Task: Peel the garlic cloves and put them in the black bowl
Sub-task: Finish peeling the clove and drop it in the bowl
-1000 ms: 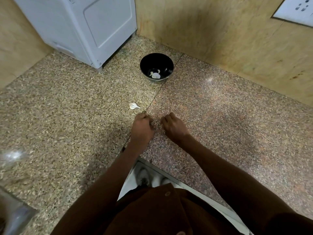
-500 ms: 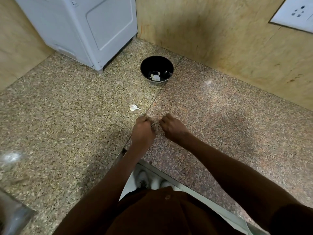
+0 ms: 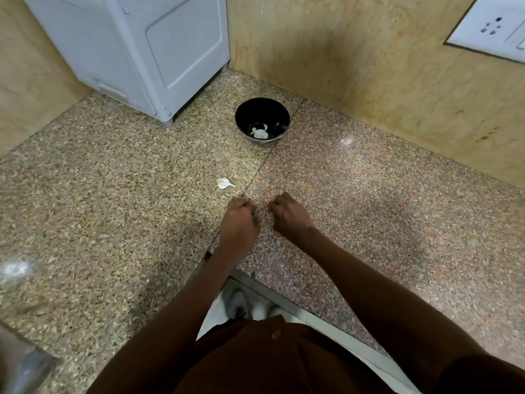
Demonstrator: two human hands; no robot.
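The black bowl [image 3: 262, 120] stands on the stone counter near the back corner, with a few pale garlic pieces [image 3: 260, 132] at its bottom. One unpeeled garlic clove [image 3: 225, 183] lies on the counter between the bowl and my hands. My left hand [image 3: 238, 224] and my right hand [image 3: 287, 214] hover side by side just in front of that clove, a small gap between them. Both have their fingers curled under, with the backs facing the camera. Nothing shows in either fist, and the palm sides are hidden.
A white appliance [image 3: 147, 52] stands at the back left, close to the bowl. Beige walls close the corner behind, with a white socket plate [image 3: 494, 27] at the upper right. The counter's front edge [image 3: 284, 291] runs under my forearms.
My hands have drawn slightly apart and hold about the same spot. The view has tilted, so bowl and clove sit lower in the frame; neither has moved on the counter.
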